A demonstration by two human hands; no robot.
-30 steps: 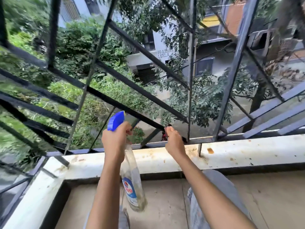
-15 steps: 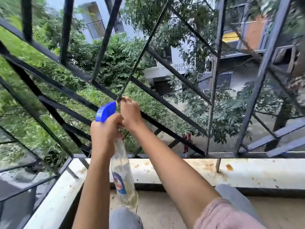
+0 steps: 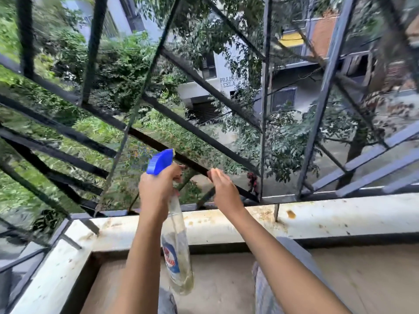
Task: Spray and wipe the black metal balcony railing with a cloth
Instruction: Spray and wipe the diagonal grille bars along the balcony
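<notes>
Two bare forearms reach forward from the bottom of our view, over knees in grey trousers (image 3: 264, 288) and a tan balcony floor (image 3: 374, 279). Our left hand (image 3: 155, 191) is clamped round the neck of a clear spray bottle (image 3: 178, 257), just under its blue spray head (image 3: 159, 162), which points up and away towards the bars. The bottle hangs down from the grip, slightly tilted, with a blue and red label on its front and a little yellowish liquid at the bottom.

Just to the right, and apart from it, our right hand (image 3: 225, 192) is raised with its fingers together. The fingertips (image 3: 213, 174) touch a diagonal bar (image 3: 147, 140) of the black metal balcony railing (image 3: 199, 134). We cannot tell whether those fingers curl round the bar or only press on it, nor whether a cloth lies beneath them.

Behind the hands runs a white concrete ledge (image 3: 340, 218), marked with rust-brown stains, and the railing's lower frame sits on it. The railing rises from there as a grid of uprights and slanting bars that fills the whole view. A small red object (image 3: 252, 181) sits by the foot of one upright, to the right of our right hand, and is too blurred to name.

Beyond the bars are leafy trees (image 3: 127, 71) and a pale building (image 3: 197, 89) with lettering on its wall. Further right stands a brick-red one (image 3: 322, 35).
</notes>
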